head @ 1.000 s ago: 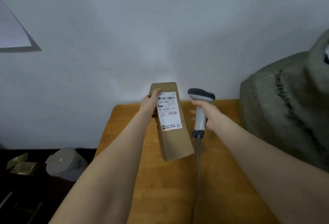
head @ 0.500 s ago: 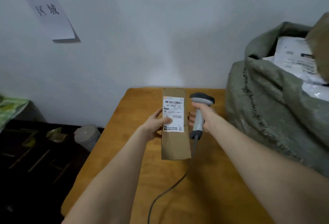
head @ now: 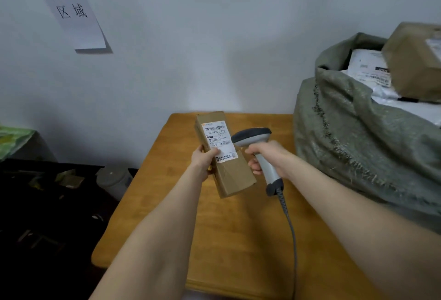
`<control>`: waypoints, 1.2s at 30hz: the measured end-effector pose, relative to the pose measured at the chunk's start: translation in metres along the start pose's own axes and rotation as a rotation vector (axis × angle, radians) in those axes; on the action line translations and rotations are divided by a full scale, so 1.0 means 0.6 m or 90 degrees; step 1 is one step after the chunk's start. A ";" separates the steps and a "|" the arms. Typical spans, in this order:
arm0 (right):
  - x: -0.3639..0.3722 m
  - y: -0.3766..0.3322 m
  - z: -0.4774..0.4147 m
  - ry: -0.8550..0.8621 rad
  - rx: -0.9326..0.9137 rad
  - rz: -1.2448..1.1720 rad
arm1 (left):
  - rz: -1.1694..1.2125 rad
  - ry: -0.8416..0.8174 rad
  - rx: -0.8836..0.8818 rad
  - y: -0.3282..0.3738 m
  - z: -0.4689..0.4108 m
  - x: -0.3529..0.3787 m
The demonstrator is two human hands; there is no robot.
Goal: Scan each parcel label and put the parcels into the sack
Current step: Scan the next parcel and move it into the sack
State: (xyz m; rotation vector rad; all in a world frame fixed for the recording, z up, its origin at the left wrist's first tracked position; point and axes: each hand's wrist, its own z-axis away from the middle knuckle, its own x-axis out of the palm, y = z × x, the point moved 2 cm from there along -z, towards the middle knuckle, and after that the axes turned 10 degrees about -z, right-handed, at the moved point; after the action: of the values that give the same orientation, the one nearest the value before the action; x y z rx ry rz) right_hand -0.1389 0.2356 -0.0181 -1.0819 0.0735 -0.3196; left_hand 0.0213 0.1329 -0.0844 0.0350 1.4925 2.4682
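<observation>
Parcel: a long brown box [head: 235, 175] is held above the desk [head: 222, 247], tilted so that its label [head: 218, 138] faces up, probably for a clean read.
Left hand: the left hand [head: 204, 159] grips the box at its left edge, fingers curled under and thumb lying on the label's lower part.
Right hand: the right hand [head: 268, 154] is wrapped tightly round the handle of the scanner [head: 252, 136], whose head sits just beside the label.
Sack: the sack [head: 358, 137] slumps at the desk's right side with its mouth open, and other parcels show inside. It looks an easy reach for the drop.
</observation>
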 end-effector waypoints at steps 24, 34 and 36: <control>-0.049 -0.017 0.055 0.043 -0.039 -0.041 | -0.044 -0.016 0.018 0.018 0.012 0.060; -0.039 -0.020 0.052 0.030 -0.023 -0.049 | -0.045 -0.017 0.015 0.024 0.013 0.054; -0.039 -0.025 0.054 0.027 -0.022 -0.056 | -0.042 -0.021 0.020 0.031 0.016 0.054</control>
State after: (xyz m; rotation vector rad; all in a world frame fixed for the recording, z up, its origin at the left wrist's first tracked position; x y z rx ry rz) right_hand -0.1575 0.2636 0.0080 -1.1149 0.0697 -0.4227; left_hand -0.0123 0.1405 -0.0675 0.0305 1.4947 2.3810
